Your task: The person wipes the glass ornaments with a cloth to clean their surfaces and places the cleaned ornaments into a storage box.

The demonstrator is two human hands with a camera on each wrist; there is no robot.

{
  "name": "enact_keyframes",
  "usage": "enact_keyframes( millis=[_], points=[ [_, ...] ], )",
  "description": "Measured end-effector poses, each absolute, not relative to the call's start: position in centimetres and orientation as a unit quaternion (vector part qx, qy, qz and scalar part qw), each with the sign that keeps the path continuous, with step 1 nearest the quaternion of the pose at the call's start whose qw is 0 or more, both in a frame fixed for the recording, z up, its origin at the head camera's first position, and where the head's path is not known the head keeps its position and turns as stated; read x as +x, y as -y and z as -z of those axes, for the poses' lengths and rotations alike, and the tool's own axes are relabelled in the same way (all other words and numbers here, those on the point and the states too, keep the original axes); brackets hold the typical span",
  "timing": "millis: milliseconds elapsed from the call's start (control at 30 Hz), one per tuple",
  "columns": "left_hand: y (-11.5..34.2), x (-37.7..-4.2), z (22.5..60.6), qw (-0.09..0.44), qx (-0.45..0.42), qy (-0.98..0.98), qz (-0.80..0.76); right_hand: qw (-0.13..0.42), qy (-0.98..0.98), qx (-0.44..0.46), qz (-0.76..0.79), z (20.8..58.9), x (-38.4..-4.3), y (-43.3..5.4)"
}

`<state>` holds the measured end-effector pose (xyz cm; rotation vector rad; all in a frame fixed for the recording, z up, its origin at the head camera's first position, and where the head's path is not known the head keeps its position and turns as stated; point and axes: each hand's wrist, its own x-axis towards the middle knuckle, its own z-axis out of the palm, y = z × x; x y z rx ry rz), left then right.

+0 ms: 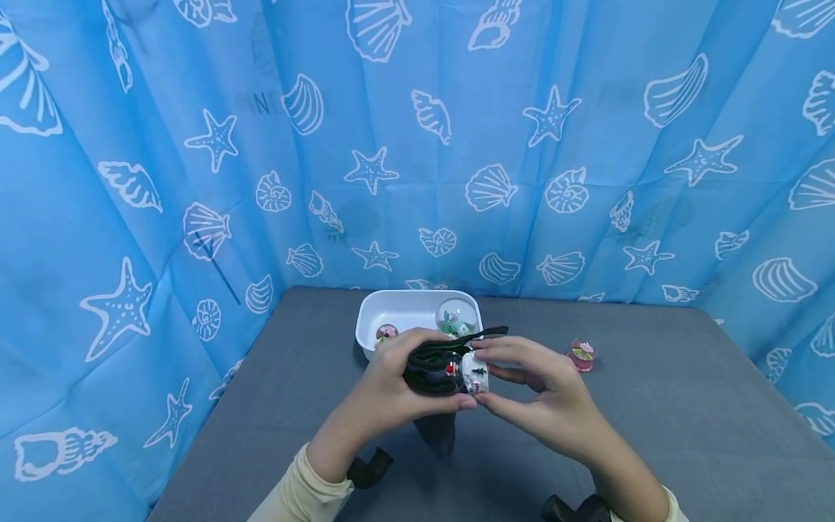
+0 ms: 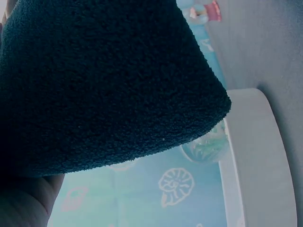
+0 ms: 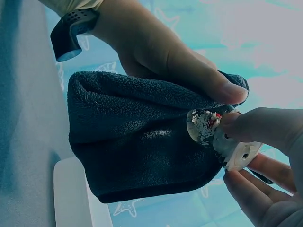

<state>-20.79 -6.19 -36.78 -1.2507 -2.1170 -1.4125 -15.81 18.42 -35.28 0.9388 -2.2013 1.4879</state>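
A folded dark towel (image 1: 427, 362) is gripped by my left hand (image 1: 388, 377), its thumb along the lower side. My right hand (image 1: 554, 395) pinches a small snow globe (image 1: 476, 373) by its white base, between thumb and fingers. In the right wrist view the clear dome of the snow globe (image 3: 201, 126), with white flecks and a bit of red inside, lies against the fuzzy towel (image 3: 137, 142). The towel (image 2: 104, 90) fills much of the left wrist view and hides most of the left hand there.
Behind the hands stands a white tray (image 1: 398, 299) holding a larger snow globe (image 1: 457, 313) and a small pink-flowered globe (image 1: 386, 331). Another small globe with a pink base (image 1: 583, 355) sits on the grey table (image 1: 685, 406) to the right. A blue shell-print curtain (image 1: 417, 181) hangs behind.
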Motion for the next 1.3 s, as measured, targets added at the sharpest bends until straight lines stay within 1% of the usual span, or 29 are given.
enact_keyframes(
  millis=[267, 633, 733, 900, 1000, 1167, 1300],
  points=[
    [6.08, -20.42, 36.83, 0.061, -0.39, 0.756, 0.522, 0.165, 0.781, 0.32, -0.51, 35.39, -15.97, -18.42],
    [6.0, -20.4, 37.03, 0.001, -0.355, 0.779, 0.517, 0.152, 0.784, 0.301, -0.521, 35.48, -16.03, -18.26],
    [6.12, -20.43, 37.11, -0.007, -0.359, 0.778, 0.516, 0.145, 0.787, 0.294, -0.524, 35.36, -15.96, -18.23],
    [6.46, -20.66, 37.18, 0.01, -0.402, 0.771, 0.494, 0.14, 0.789, 0.292, -0.522, 35.25, -15.96, -18.26],
    [6.69, -20.8, 37.09, 0.008, -0.424, 0.764, 0.486, 0.138, 0.788, 0.291, -0.524, 35.21, -15.94, -18.33],
    [6.86, -20.75, 37.04, -0.015, -0.416, 0.762, 0.496, 0.137, 0.789, 0.291, -0.524, 35.21, -15.94, -18.38],
    [6.83, -20.54, 37.03, -0.018, -0.395, 0.766, 0.507, 0.14, 0.784, 0.294, -0.528, 35.21, -15.96, -18.39]
  ],
)
